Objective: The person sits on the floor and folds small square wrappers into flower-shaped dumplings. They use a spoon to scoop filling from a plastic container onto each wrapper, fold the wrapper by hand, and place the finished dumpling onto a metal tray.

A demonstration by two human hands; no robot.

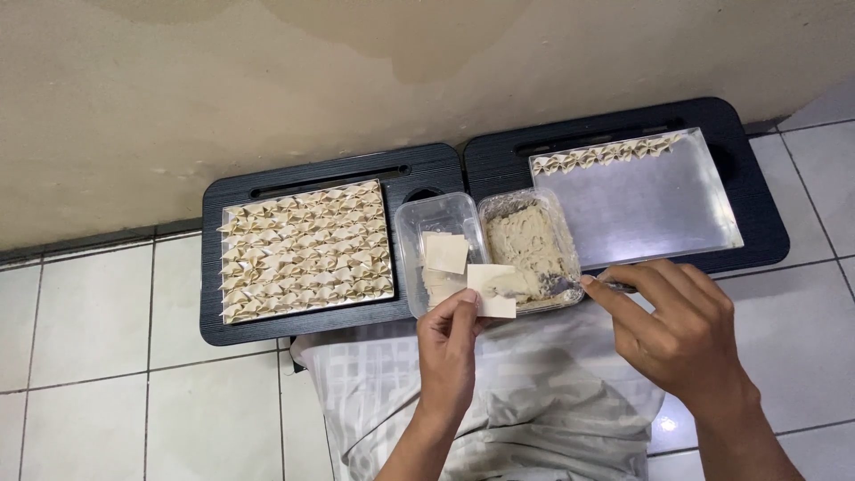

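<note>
My left hand [448, 343] holds a square dumpling wrapper [492, 289] flat by its near edge, with a small dab of filling on it. My right hand [677, 325] grips a spoon [570, 285] whose tip reaches over the clear tub of pale filling [528, 242] toward the wrapper. Beside that tub stands a second clear tub [436, 223] with a stack of wrappers [444, 254]. On the left, a metal tray [305, 251] is packed with several rows of folded dumplings. The right metal tray [650, 200] has one row of folded dumplings [610, 151] along its far edge.
The trays sit on two black lap tables [427, 169] [748, 160] pushed against a beige wall. White floor tiles [98, 356] surround them. A grey-white checked cloth [534, 401] covers my lap below the tubs.
</note>
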